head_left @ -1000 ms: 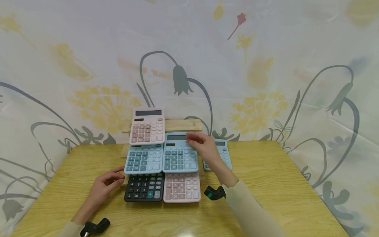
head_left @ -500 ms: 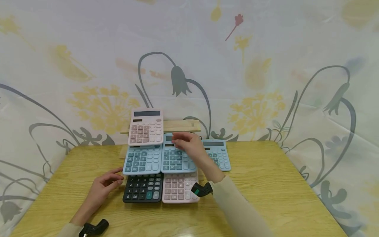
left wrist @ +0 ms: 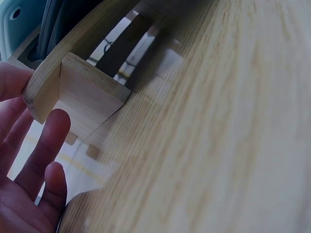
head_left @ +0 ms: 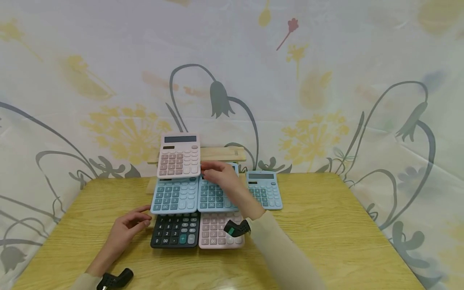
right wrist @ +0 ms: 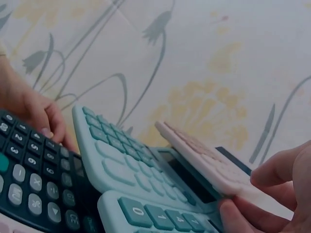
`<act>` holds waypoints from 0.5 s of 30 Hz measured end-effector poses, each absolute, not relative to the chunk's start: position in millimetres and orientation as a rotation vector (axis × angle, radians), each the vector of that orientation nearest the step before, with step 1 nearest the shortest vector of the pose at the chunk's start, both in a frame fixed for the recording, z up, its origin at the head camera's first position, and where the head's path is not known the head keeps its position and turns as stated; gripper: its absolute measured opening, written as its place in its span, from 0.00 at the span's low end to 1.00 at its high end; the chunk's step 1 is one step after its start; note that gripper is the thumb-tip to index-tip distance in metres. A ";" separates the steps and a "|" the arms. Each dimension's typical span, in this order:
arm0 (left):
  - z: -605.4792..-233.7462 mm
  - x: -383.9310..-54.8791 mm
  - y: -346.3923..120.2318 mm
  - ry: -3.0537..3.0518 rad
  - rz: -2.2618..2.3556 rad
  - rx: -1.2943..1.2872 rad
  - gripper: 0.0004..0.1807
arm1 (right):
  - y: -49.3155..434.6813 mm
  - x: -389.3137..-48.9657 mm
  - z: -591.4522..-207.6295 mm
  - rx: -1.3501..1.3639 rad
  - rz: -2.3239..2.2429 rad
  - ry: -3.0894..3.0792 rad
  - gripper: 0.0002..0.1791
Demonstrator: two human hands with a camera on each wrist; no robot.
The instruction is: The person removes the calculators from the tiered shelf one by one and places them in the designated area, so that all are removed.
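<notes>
My right hand (head_left: 225, 177) is at the right edge of the upper pink calculator (head_left: 179, 155), its fingers loosely bent. In the right wrist view, fingertips (right wrist: 274, 174) touch or nearly touch that pink calculator's edge; a pinch cannot be made out. Below it two blue calculators, the left one (head_left: 175, 197) and the right one (head_left: 214, 203), stand side by side, the right one partly covered by my hand. The lowest row has a black calculator (head_left: 174, 231) and a pink one (head_left: 217, 231). My left hand (head_left: 125, 229) rests with relaxed fingers against the wooden rack's end (left wrist: 87, 92).
A further blue calculator (head_left: 264, 193) stands to the right of the rack. The rack's top bar (head_left: 221, 154) shows behind the tiers. Everything stands on a wood-grain table (head_left: 326, 225), with a flower-patterned cloth (head_left: 319, 80) hanging behind.
My right hand has moved left across the right blue calculator to the upper pink calculator, uncovering the separate blue calculator on the right. My left hand has stayed in place beside the rack.
</notes>
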State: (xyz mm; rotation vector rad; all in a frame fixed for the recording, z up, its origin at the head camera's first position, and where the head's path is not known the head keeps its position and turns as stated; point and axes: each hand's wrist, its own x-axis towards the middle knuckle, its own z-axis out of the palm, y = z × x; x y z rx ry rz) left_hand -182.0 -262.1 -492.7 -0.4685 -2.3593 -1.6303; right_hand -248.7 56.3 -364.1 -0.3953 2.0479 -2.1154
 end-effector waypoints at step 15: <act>-490.3 -179.1 -259.3 -2.389 -1.596 -0.428 0.04 | 36.6 -258.7 -359.4 -0.260 -2.182 1.961 0.20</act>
